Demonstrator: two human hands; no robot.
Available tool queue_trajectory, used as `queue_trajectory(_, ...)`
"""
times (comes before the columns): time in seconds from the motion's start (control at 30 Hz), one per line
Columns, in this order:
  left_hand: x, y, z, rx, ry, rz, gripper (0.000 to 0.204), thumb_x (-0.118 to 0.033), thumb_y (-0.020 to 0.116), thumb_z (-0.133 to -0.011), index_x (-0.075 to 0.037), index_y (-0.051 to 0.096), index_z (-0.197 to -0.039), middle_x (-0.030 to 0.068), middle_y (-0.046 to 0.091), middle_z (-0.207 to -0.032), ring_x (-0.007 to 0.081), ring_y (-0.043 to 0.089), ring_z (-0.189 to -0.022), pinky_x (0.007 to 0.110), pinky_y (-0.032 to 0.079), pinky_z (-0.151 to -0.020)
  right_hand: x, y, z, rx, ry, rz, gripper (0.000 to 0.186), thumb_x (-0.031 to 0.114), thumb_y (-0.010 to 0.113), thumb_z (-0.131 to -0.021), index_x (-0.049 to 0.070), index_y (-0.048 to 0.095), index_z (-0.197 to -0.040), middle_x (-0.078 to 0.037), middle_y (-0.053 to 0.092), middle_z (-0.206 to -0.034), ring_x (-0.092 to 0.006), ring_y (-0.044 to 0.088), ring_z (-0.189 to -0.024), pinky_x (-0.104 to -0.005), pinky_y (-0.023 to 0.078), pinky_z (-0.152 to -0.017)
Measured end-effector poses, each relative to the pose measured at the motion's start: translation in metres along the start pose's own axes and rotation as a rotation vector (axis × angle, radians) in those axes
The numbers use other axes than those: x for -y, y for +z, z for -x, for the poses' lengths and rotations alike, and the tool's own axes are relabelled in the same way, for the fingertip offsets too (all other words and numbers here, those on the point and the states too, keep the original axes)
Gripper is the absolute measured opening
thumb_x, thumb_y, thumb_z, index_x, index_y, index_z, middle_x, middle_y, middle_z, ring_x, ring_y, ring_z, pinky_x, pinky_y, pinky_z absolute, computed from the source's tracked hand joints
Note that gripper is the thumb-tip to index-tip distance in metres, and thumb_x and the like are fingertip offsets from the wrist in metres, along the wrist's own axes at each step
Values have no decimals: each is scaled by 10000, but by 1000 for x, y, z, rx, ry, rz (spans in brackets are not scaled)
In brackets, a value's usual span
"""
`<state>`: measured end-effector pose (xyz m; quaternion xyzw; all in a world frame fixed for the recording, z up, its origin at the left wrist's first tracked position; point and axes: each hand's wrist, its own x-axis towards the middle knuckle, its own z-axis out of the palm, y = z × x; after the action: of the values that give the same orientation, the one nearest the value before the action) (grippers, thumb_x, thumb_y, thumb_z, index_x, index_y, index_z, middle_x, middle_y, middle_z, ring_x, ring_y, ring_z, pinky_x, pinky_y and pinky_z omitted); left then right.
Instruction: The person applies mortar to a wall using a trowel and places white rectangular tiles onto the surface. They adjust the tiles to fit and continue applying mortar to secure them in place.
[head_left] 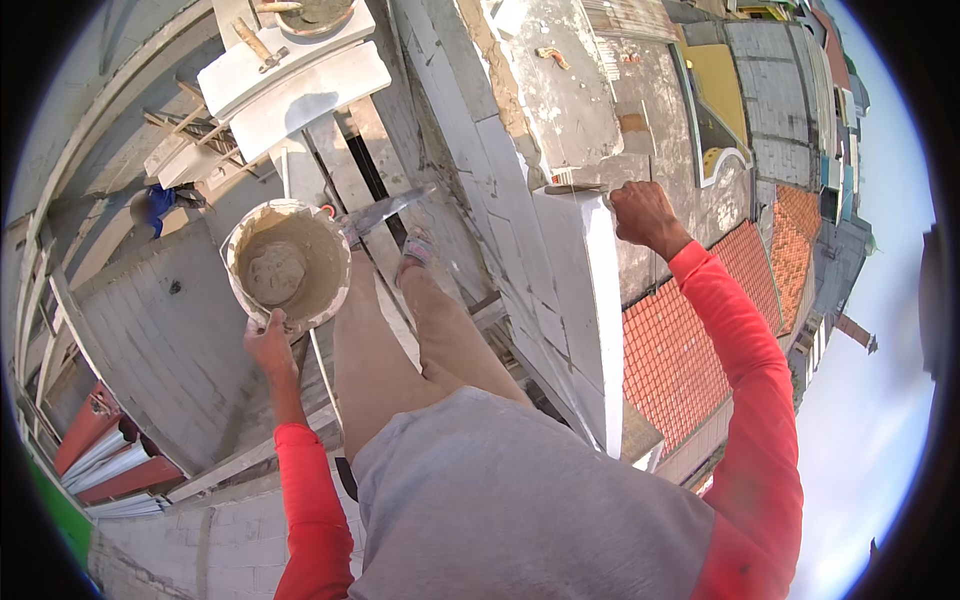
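Observation:
My left hand (270, 345) grips the near rim of a round, mortar-crusted bucket (338, 265), thumb over the edge. Inside lies a lump of wet grey mortar (276, 275). On the right, my right hand (645, 215) is closed in a fist beside the top of a white block wall (585, 280). A thin, flat trowel blade (575, 188) juts from it over the end of the wall; its handle is hidden in my fingers. Rough mortar (500, 85) runs along the wall's farther edge.
A handsaw (390, 210) lies across planks near my foot (415, 250). White blocks (310, 95) hold a wooden-handled hammer (255, 45) and a mortar bowl (318, 15). A person in blue (165, 205) is far below at left. Tiled roofs (690, 340) lie beyond the wall.

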<state>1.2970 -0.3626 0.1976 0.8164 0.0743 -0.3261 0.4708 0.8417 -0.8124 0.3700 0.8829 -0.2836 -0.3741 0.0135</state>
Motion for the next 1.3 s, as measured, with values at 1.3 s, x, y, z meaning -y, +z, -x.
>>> queue_trajectory(1.3,-103,200,167,604,280,-46,405,-105,784,-824,35,744,-1202,52,739,-913,114,651,-750,314,557,-725,182,-3,56,290,128,-2447,258,172,706,-996,-57,723,-1113,-88,650,-773,-126,567,-459,-258,490,-437)
